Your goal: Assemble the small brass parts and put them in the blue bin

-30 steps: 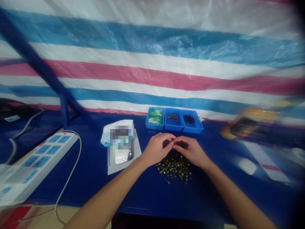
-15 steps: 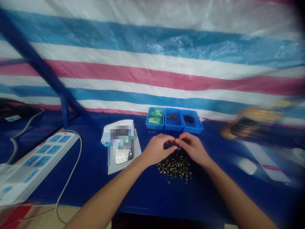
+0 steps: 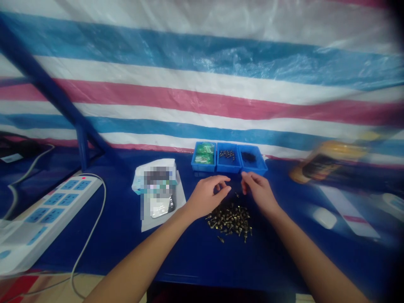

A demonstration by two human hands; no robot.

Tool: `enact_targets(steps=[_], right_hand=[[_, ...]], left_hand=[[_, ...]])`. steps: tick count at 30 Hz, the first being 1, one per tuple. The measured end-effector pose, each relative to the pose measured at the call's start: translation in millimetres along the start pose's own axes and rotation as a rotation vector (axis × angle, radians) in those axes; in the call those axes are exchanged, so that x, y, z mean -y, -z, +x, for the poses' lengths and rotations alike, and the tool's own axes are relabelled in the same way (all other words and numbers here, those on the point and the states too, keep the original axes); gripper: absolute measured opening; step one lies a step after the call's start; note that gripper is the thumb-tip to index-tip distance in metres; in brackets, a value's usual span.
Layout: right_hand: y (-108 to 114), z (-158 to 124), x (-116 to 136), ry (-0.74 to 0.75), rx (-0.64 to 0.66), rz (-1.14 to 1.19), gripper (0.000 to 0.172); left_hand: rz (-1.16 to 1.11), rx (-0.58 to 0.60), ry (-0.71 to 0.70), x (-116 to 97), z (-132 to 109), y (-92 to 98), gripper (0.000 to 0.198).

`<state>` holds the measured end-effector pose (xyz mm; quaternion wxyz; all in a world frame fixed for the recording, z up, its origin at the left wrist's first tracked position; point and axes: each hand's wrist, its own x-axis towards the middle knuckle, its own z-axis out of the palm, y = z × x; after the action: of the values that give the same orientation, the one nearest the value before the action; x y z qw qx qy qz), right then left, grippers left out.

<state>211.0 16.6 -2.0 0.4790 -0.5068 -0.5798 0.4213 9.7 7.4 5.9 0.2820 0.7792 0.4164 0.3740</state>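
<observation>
1. Head view: power strip (image 3: 47,206) far left, white packet (image 3: 157,185) left of the hands, three blue bins (image 3: 229,167) behind, mouse (image 3: 325,218) right.
2. The screw pile (image 3: 229,219) sits just under both hands, uncovered.
3. The left hand (image 3: 206,197) is loosely curled, the right hand (image 3: 259,192) pinched narrow; contents too small to tell.

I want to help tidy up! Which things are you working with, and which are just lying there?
In use: left hand, right hand, pile of small brass parts, three blue bins.
Lying about: power strip, white mouse, white packet, yellow container.
</observation>
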Motion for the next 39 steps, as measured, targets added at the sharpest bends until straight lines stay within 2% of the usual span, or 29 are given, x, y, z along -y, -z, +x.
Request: enact_targets(steps=[1, 2, 4, 6, 8, 10, 13, 15, 23, 34, 39], right_hand=[[2.4, 2.4, -3.4, -0.026, -0.100, 0.063, 0.034], [5.4, 4.8, -6.8, -0.065, -0.175, 0.104, 0.040], [12.7, 8.2, -12.3, -0.132, -0.199, 0.064, 0.054], [20.0, 9.2, -14.4, -0.123, -0.042, -0.103, 0.048], [25.2, 7.6, -13.0, -0.042, 0.165, -0.291, 0.035], [27.3, 4.7, -9.9, 0.045, 0.318, -0.437, 0.026], [26.2, 1.0, -7.1, 0.120, 0.441, -0.576, 0.022], [24.5, 0.3, -7.6, 0.160, 0.470, -0.642, 0.021], [20.0, 2.1, -14.4, 0.308, 0.450, -0.712, 0.013], [16.6, 3.2, -13.3, 0.322, 0.390, -0.670, 0.015], [14.6, 1.9, -7.3, 0.327, 0.313, -0.562, 0.013]], left_hand=[[0.005, 0.000, 0.001, 0.6, 0.2, 0.0, 0.024], [0.013, 0.000, 0.005, 1.4, 0.5, 0.0, 0.024], [0.038, 0.001, 0.021, 3.8, 1.1, 0.1, 0.024], [0.075, -0.002, 0.044, 7.1, 1.4, 0.3, 0.023], [0.131, -0.004, 0.063, 10.8, 1.3, 0.4, 0.021], [0.194, 0.007, 0.074, 14.5, 0.7, 0.5, 0.020], [0.269, 0.048, 0.085, 18.5, -0.7, -0.2, 0.019], [0.300, 0.077, 0.087, 19.7, -1.4, -1.2, 0.019], [0.303, 0.109, 0.057, 16.3, -1.7, -3.0, 0.018], [0.249, 0.079, 0.017, 7.7, -0.7, 0.6, 0.019], [0.247, 0.081, -0.009, 4.0, -1.2, 1.1, 0.018]])
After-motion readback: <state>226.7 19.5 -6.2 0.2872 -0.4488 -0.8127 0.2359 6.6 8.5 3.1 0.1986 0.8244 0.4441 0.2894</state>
